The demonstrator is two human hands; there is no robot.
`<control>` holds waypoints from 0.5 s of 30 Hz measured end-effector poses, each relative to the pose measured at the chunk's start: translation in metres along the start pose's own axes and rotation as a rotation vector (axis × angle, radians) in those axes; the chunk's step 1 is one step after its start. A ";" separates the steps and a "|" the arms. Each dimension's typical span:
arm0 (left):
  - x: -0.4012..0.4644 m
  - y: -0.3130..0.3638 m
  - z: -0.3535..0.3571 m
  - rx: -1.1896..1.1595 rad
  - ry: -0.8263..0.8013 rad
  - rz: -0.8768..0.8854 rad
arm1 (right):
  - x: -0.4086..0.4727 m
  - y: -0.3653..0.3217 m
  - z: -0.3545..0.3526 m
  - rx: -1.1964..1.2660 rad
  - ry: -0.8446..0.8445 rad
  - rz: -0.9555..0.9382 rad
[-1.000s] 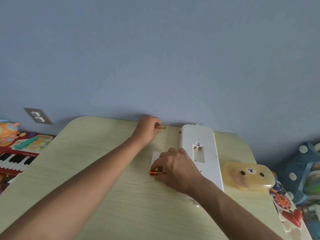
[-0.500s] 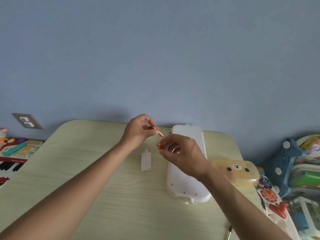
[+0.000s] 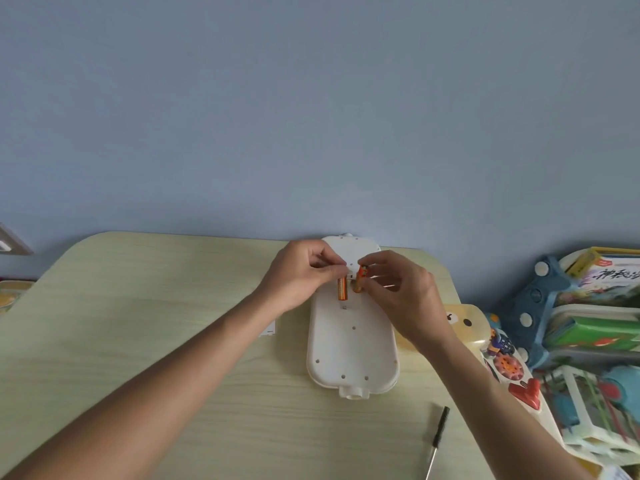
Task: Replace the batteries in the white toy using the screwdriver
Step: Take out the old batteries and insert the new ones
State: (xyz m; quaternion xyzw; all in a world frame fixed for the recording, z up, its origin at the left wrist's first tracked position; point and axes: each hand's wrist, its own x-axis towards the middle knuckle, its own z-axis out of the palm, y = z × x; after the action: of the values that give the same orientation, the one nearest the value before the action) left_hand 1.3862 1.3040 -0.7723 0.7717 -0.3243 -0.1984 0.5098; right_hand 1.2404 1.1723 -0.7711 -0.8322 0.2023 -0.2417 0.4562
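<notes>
The white toy (image 3: pixel 351 344) lies face down on the pale wooden table (image 3: pixel 138 306), its long axis pointing away from me. Both hands hover over its far half, at the battery compartment. My left hand (image 3: pixel 304 277) pinches the top of an orange battery (image 3: pixel 342 288) that hangs upright. My right hand (image 3: pixel 398 289) grips a second orange battery (image 3: pixel 360 278), tilted, right beside the first. The compartment itself is mostly hidden by my fingers. The white battery cover (image 3: pixel 269 329) peeks out from under my left forearm. The black-handled screwdriver (image 3: pixel 437 439) lies at the table's near right.
A yellow bear-faced box (image 3: pixel 471 323) sits just right of the toy, partly behind my right wrist. Colourful toys and books (image 3: pixel 595 323) crowd the floor beyond the table's right edge. A blue wall rises behind the table, with an outlet (image 3: pixel 10 242) at far left.
Both hands have carried their batteries from the table's left part over to the toy's compartment. The view has shifted, bringing the screwdriver into sight.
</notes>
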 end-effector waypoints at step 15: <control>0.000 0.001 0.014 0.314 -0.043 0.207 | -0.008 0.008 0.000 -0.241 -0.042 -0.186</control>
State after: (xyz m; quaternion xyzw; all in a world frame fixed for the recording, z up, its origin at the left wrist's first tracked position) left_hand 1.3767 1.2949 -0.7774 0.7998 -0.4398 -0.1084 0.3939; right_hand 1.2330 1.1722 -0.7799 -0.9008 0.1423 -0.2397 0.3329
